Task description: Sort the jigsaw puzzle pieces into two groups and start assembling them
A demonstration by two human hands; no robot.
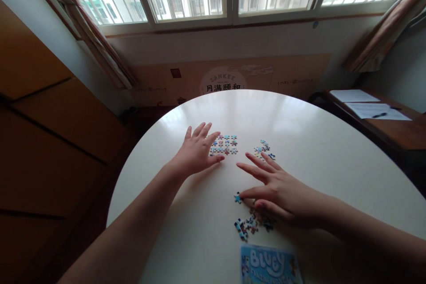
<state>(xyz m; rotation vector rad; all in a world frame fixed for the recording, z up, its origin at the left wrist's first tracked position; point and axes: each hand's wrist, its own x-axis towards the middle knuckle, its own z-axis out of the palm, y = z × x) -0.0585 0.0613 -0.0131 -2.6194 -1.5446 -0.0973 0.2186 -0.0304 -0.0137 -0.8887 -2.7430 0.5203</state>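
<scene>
We hold our left hand (pixel 195 150) with its fingers spread apart at the left of the rows (pixel 226 143) of puzzle pieces on the white table (pixel 189 244), partly covering them; we cannot tell whether it touches any. Our right hand (pixel 282 191) is open too, fingers fanned, one fingertip at the edge of a blue piece (pixel 237 198) lying flat. Beneath and nearer us lies a loose pile (pixel 252 222), with the Bluey pack (pixel 269 266) just beside it. Beyond our right fingertips sits a small cluster (pixel 265 143), right of the rows.
</scene>
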